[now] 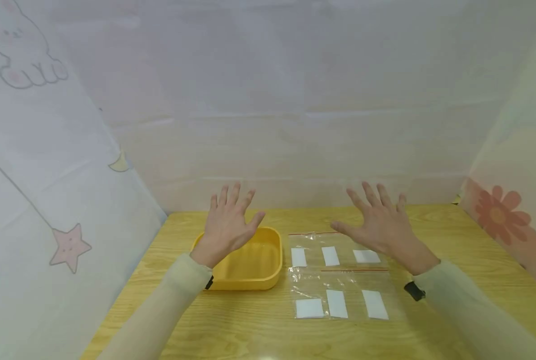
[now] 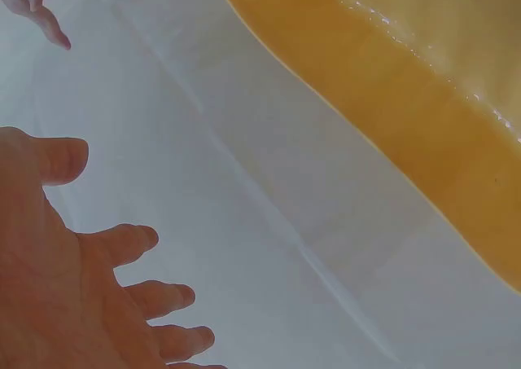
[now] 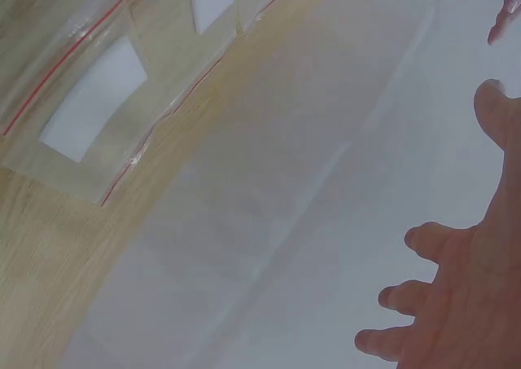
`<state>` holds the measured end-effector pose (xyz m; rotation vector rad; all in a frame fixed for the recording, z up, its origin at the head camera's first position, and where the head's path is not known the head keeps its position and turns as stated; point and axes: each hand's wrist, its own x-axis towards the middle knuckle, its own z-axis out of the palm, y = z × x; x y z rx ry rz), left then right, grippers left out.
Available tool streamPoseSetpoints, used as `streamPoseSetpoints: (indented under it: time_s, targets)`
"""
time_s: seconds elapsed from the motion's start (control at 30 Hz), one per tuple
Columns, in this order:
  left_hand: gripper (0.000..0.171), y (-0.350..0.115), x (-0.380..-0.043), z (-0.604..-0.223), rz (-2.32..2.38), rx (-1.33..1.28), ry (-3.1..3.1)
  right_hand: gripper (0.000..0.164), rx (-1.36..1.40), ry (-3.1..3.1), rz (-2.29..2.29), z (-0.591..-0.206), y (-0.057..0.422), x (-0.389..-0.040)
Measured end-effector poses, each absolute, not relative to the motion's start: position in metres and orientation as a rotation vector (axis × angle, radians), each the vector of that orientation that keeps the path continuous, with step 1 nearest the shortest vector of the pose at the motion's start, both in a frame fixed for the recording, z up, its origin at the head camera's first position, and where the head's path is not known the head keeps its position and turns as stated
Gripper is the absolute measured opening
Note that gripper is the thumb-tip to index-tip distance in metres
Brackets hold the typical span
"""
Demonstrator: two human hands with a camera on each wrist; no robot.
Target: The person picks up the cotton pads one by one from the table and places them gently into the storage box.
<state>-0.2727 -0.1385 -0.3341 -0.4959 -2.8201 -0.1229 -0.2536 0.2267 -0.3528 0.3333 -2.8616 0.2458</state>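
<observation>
My left hand (image 1: 228,225) is raised with fingers spread, overlapping the left side of a yellow plastic basin (image 1: 274,260) in the head view. Nothing is in its grasp. To the right, my right hand (image 1: 380,225) is also raised, fingers spread and holding nothing. It overlaps the upper right of several clear zip bags (image 1: 313,280) laid in two rows, each with a white rectangle (image 1: 337,303) on it. The left wrist view has the left palm (image 2: 49,279) beside the basin's wall (image 2: 350,141). In the right wrist view, red zip strips edge the bags.
The wooden table (image 1: 241,325) meets a pale cloth backdrop (image 1: 295,125) at its far edge. Cloth walls stand at both sides, with a pink star (image 1: 70,247) printed on the left and a red flower (image 1: 502,215) on the right.
</observation>
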Motion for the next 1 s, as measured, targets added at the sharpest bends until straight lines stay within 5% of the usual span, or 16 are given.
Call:
streamPoseSetpoints:
  time_s: [1.0]
  targets:
    - [0.074,-0.169,-0.243,-0.354,-0.249,-0.498,-2.801,0.107,0.523,-2.689,0.257,-0.377,0.241,-0.217]
